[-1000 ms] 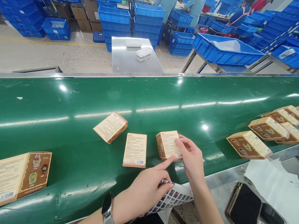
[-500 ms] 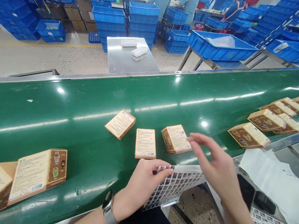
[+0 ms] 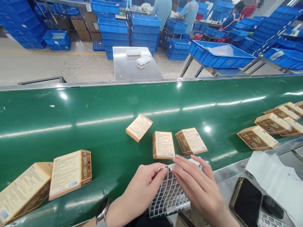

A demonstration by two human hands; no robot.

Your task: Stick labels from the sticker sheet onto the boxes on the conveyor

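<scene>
My left hand (image 3: pixel 142 186), with a watch (image 3: pixel 104 208) on its wrist, pinches the upper edge of a sheet of stickers (image 3: pixel 165 195) at the belt's near edge. The sheet carries rows of small dark and red labels. My right hand (image 3: pixel 199 183) lies over the sheet's top right, its fingertips pressed together at the edge near my left thumb; its own thumb is hidden. Just beyond are three small brown-and-cream boxes: one tilted (image 3: pixel 139 127), one in the middle (image 3: pixel 163 145), and one with a small coloured label (image 3: pixel 192 141).
The green conveyor belt (image 3: pixel 106 104) crosses the view. Larger-looking boxes (image 3: pixel 68 173) lie at left, several boxes (image 3: pixel 258 137) at right. A phone (image 3: pixel 246 200), a dark mouse-shaped object (image 3: pixel 272 206) and white paper (image 3: pixel 272 179) rest beside my right arm. Co-workers (image 3: pixel 163 12) stand beyond blue crates (image 3: pixel 145 31).
My right hand has moved left and down from beside the labelled box onto the sheet's top edge. The boxes have travelled right with the belt. My left hand still holds the sheet.
</scene>
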